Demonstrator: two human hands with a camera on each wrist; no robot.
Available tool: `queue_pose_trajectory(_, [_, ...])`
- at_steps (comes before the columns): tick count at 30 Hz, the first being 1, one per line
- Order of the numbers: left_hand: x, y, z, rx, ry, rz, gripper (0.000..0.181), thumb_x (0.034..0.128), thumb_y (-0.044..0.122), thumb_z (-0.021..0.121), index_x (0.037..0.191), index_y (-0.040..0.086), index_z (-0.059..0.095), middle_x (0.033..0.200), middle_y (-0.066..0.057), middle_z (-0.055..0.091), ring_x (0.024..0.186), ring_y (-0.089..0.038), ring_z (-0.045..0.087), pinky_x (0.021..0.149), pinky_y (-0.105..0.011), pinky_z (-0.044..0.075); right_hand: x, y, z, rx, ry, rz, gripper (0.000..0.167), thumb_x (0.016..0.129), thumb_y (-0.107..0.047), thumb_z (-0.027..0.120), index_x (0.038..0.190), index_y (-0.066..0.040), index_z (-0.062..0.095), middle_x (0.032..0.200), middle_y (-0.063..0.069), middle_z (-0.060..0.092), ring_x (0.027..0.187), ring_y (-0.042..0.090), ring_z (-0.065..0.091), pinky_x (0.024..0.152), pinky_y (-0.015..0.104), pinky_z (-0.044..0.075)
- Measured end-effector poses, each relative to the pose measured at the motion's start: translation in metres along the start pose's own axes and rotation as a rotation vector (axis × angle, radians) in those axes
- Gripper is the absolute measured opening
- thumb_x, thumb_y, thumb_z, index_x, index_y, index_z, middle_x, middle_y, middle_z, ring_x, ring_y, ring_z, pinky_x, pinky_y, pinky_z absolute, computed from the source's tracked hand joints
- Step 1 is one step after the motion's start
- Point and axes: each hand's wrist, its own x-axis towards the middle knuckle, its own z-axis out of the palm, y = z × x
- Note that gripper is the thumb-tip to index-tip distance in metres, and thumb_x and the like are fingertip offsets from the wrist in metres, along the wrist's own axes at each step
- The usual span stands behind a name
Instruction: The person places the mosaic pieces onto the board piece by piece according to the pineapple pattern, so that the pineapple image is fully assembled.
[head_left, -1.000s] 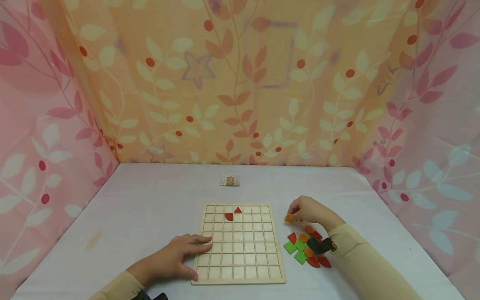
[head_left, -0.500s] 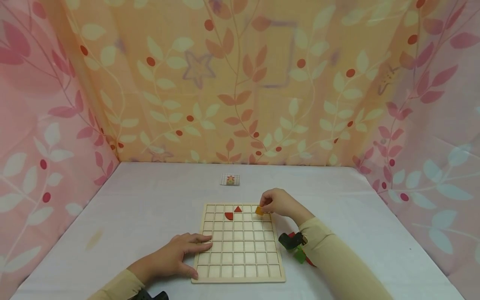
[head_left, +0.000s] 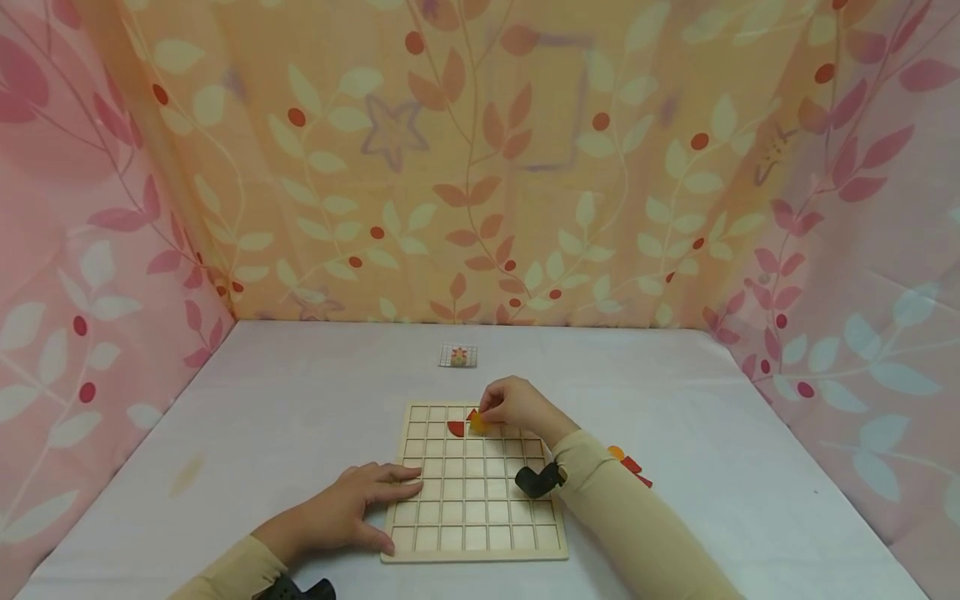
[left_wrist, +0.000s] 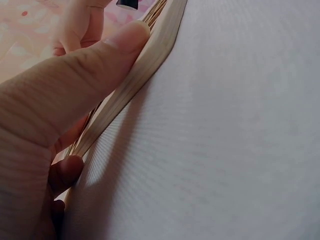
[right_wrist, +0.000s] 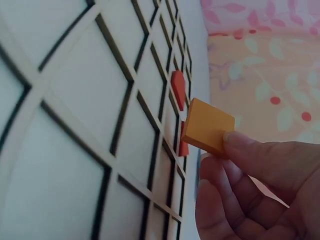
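Between thumb and fingers my right hand (head_left: 519, 407) pinches an orange square tile (right_wrist: 210, 127), tilted just over the far rows of a wooden grid board (head_left: 453, 537). A red triangle (head_left: 472, 414) is partly covered by the tile in the head view. To its left, one row nearer, lies a red quarter-circle piece (head_left: 456, 428). My left hand (head_left: 352, 508) rests on the board's left side, fingers stretched over the edge. In the left wrist view its thumb (left_wrist: 115, 50) presses along the wooden rim.
Beyond the board lies a small card (head_left: 458, 356) with a coloured pattern on a grid. To the right, an orange round piece (head_left: 616, 452) and red pieces (head_left: 631, 464) show past the right sleeve, which hides others. Patterned cloth walls (head_left: 480, 208) enclose the white table (head_left: 300, 400).
My right hand has carried the orange square tile leftward from the pile at the right, over the board to beside the red triangle. The left hand has stayed on the board.
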Motion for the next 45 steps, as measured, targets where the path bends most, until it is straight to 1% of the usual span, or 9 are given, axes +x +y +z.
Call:
queue_pose_trajectory(3, [0.000, 0.001, -0.001, -0.008, -0.002, 0.001, 0.075, 0.0683, 0.054, 0.067, 0.134, 0.023, 0.049, 0.140, 0.003, 0.041, 0.120, -0.017, 0.040, 0.086, -0.043, 0.028, 0.003, -0.001, 0.006, -0.025, 0.001, 0.002, 0.007, 0.079, -0.009, 0.070, 0.073, -0.011, 0.066, 0.072, -0.004, 0.062, 0.072, 0.013, 0.050, 0.071, 0.029, 0.042])
queue_pose_trajectory(9, [-0.001, 0.000, 0.000, 0.002, 0.001, 0.014, 0.075, 0.0686, 0.054, 0.067, 0.134, 0.022, 0.049, 0.140, 0.003, 0.041, 0.121, -0.019, 0.040, 0.086, -0.044, 0.028, 0.005, -0.002, 0.012, -0.037, -0.019, 0.025, 0.008, 0.079, -0.009, 0.070, 0.072, -0.011, 0.066, 0.073, -0.006, 0.064, 0.069, 0.014, 0.050, 0.061, 0.028, 0.041])
queue_pose_trajectory(16, [0.000, -0.002, 0.000, 0.027, 0.039, 0.062, 0.075, 0.0681, 0.053, 0.068, 0.133, 0.020, 0.049, 0.139, 0.001, 0.043, 0.119, -0.019, 0.042, 0.084, -0.042, 0.028, 0.006, -0.001, 0.014, -0.022, -0.030, 0.025, 0.007, 0.077, -0.007, 0.071, 0.073, -0.011, 0.067, 0.076, -0.007, 0.065, 0.073, 0.013, 0.051, 0.071, 0.030, 0.041])
queue_pose_trajectory(20, [0.000, -0.002, 0.001, 0.048, 0.051, 0.081, 0.075, 0.0684, 0.053, 0.068, 0.133, 0.020, 0.050, 0.138, 0.000, 0.044, 0.117, -0.019, 0.044, 0.083, -0.041, 0.028, 0.007, 0.001, 0.015, -0.016, -0.023, 0.017, 0.007, 0.076, -0.006, 0.072, 0.072, -0.010, 0.067, 0.076, -0.005, 0.066, 0.072, 0.012, 0.052, 0.068, 0.028, 0.042])
queue_pose_trajectory(27, [-0.001, -0.003, 0.001, 0.036, 0.038, 0.056, 0.076, 0.0677, 0.055, 0.067, 0.134, 0.021, 0.049, 0.139, 0.002, 0.043, 0.119, -0.018, 0.042, 0.085, -0.042, 0.028, 0.005, 0.000, 0.017, -0.062, 0.000, 0.040, 0.009, 0.074, -0.008, 0.074, 0.068, -0.011, 0.068, 0.070, -0.005, 0.063, 0.066, 0.011, 0.050, 0.061, 0.026, 0.041])
queue_pose_trajectory(33, [-0.001, -0.003, 0.000, 0.038, 0.035, 0.052, 0.075, 0.0688, 0.054, 0.067, 0.134, 0.022, 0.049, 0.139, 0.002, 0.043, 0.119, -0.018, 0.042, 0.085, -0.042, 0.029, 0.005, -0.002, 0.016, -0.094, -0.003, 0.041, 0.009, 0.075, -0.008, 0.074, 0.068, -0.011, 0.068, 0.066, -0.005, 0.062, 0.065, 0.012, 0.050, 0.060, 0.026, 0.041])
queue_pose_trajectory(38, [0.000, -0.003, 0.000, 0.021, 0.019, 0.033, 0.075, 0.0687, 0.054, 0.067, 0.134, 0.022, 0.049, 0.139, 0.003, 0.042, 0.119, -0.018, 0.042, 0.085, -0.043, 0.028, 0.000, -0.001, 0.008, -0.077, -0.013, 0.044, 0.003, 0.077, -0.012, 0.072, 0.077, -0.011, 0.069, 0.073, -0.005, 0.063, 0.072, 0.013, 0.052, 0.067, 0.029, 0.043])
queue_pose_trajectory(41, [0.000, -0.002, 0.000, 0.009, 0.006, 0.007, 0.076, 0.0680, 0.056, 0.067, 0.134, 0.024, 0.048, 0.140, 0.005, 0.041, 0.120, -0.018, 0.041, 0.086, -0.044, 0.028, -0.007, -0.001, -0.004, -0.086, 0.005, 0.045, 0.004, 0.078, -0.013, 0.071, 0.082, -0.010, 0.070, 0.076, -0.005, 0.063, 0.075, 0.013, 0.054, 0.072, 0.031, 0.044])
queue_pose_trajectory(45, [0.001, -0.001, 0.000, 0.006, 0.001, -0.004, 0.076, 0.0675, 0.056, 0.067, 0.134, 0.024, 0.048, 0.140, 0.005, 0.041, 0.120, -0.018, 0.040, 0.087, -0.044, 0.027, -0.016, 0.005, -0.023, -0.105, 0.015, 0.049, 0.005, 0.080, -0.013, 0.069, 0.084, -0.010, 0.070, 0.076, -0.005, 0.064, 0.075, 0.012, 0.056, 0.073, 0.031, 0.044])
